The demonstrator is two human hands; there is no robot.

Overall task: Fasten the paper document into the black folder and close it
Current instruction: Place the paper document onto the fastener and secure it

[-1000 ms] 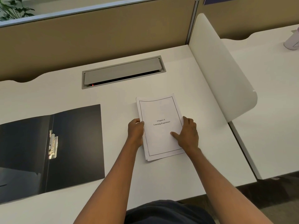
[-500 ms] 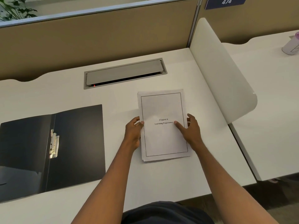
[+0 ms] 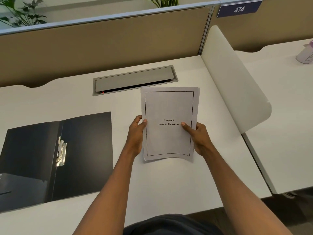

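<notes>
A stack of white paper, the document (image 3: 169, 106) with "Chapter 6 Learning Experience" on its cover, is held up off the white desk at the centre. My left hand (image 3: 136, 133) grips its left edge with the thumb on top. My right hand (image 3: 197, 134) grips its right edge the same way. The black folder (image 3: 84, 150) lies open flat on the desk to the left. Its silver metal clip (image 3: 61, 151) sits along the spine fold. The folder's left flap runs out of the frame.
A grey cable hatch (image 3: 135, 79) is set into the desk behind the paper. A white curved divider (image 3: 237, 92) stands on the right, with a neighbouring desk and a pale cup (image 3: 305, 55) beyond. A tan partition wall (image 3: 101, 44) closes the back.
The document was lying slightly skewed on the desk under both hands. It has been squared up and lifted off the surface, now held by both side edges.
</notes>
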